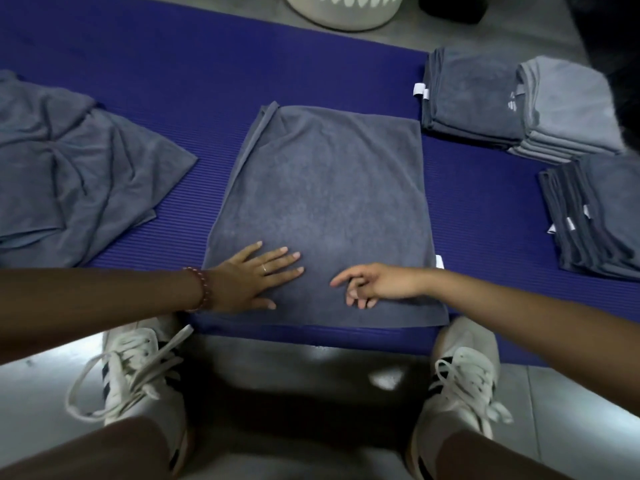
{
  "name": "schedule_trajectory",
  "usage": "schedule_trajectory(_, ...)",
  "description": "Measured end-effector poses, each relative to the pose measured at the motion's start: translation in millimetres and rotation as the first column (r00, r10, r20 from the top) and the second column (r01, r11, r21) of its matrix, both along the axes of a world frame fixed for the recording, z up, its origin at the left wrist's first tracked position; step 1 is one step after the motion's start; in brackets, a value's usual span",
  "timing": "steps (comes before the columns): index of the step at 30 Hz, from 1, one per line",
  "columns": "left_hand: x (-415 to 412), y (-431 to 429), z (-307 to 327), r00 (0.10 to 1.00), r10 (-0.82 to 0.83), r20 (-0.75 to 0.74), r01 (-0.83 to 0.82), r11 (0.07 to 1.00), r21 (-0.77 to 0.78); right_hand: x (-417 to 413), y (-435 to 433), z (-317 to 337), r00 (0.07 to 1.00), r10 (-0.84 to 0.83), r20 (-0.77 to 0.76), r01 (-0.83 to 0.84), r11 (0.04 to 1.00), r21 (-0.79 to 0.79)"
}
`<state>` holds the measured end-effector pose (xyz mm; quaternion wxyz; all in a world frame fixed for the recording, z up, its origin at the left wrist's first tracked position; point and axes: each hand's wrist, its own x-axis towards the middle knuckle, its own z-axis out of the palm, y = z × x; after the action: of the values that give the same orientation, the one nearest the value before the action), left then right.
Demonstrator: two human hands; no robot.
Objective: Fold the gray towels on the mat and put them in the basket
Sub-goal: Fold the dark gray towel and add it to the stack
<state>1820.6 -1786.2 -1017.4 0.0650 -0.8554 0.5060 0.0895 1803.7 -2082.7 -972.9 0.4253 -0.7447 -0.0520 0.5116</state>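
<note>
A gray towel (322,195), folded over once, lies flat in the middle of the blue mat (180,77). My left hand (256,275) presses flat on the towel's near left part, fingers straight. My right hand (374,284) hovers at the near right part with fingers loosely curled, holding nothing. A heap of unfolded gray towels (76,168) lies on the mat's left. Folded gray towels stand in stacks on the right: a dark stack (471,95), a lighter stack (568,109) and a nearer dark stack (599,216). The white basket (346,12) stands beyond the mat's far edge.
My two white sneakers (138,368) (460,382) stand on the gray floor at the mat's near edge. A dark object (453,8) sits on the floor right of the basket.
</note>
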Motion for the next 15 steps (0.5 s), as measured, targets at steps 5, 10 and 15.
schedule_trajectory(5,6,16,-15,1.0,-0.016,0.01,0.016,1.0,-0.007,37,-57,6,0.903,-0.377,-0.206,0.36,0.926,-0.115)
schedule_trajectory(10,40,21,-9,0.917,0.374,-0.138,-0.393,0.908,-0.148,90,-81,17,0.611,-0.727,0.313,0.785,0.608,-0.117)
schedule_trajectory(15,101,17,5,0.837,0.522,-0.162,-0.532,0.846,-0.025,119,-64,2,0.628,-0.469,0.622,0.677,0.723,-0.138)
